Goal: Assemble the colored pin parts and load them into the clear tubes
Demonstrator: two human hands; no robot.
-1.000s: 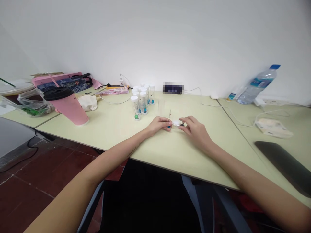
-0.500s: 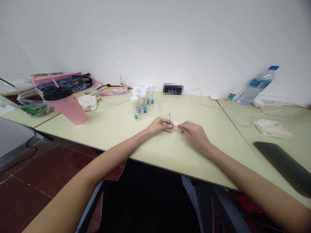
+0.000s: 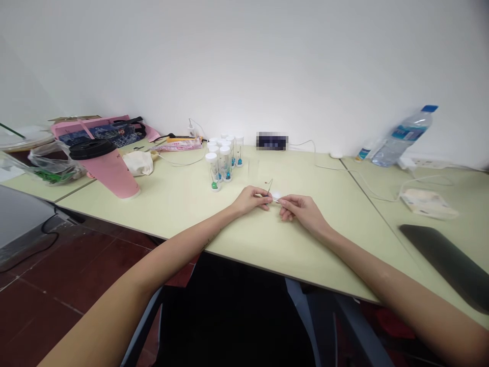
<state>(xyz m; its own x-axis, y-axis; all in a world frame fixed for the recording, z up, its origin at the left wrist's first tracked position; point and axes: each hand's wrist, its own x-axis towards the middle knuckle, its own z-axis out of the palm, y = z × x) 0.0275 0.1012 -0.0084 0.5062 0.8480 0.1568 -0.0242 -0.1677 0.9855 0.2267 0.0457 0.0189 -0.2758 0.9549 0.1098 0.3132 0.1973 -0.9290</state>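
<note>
My left hand (image 3: 250,200) is closed around a small piece with a thin bent wire stem (image 3: 269,187) that sticks up between finger and thumb. Most of its base is hidden by the fingers. Across from it, my right hand (image 3: 301,208) pinches one end of a thin pale strip (image 3: 275,201), which reaches toward the left fingertips; its exact kind is too small to tell. Just behind the fingers a white round cap (image 3: 277,194) lies on the table. Farther back, a clear open tube (image 3: 253,167) is faintly visible.
Several capped clear tubes (image 3: 225,160) with blue or green wire pieces inside stand left of centre. A pink cup (image 3: 110,173) leans at the left. A clock-like dark display (image 3: 272,141), a water bottle (image 3: 405,135), cables and a dark flat pad (image 3: 443,260) lie around the table.
The wire piece in my left hand has turned from upright to tilted right, with its bent top showing. My right hand has rotated slightly, its lower fingers now more visible.
</note>
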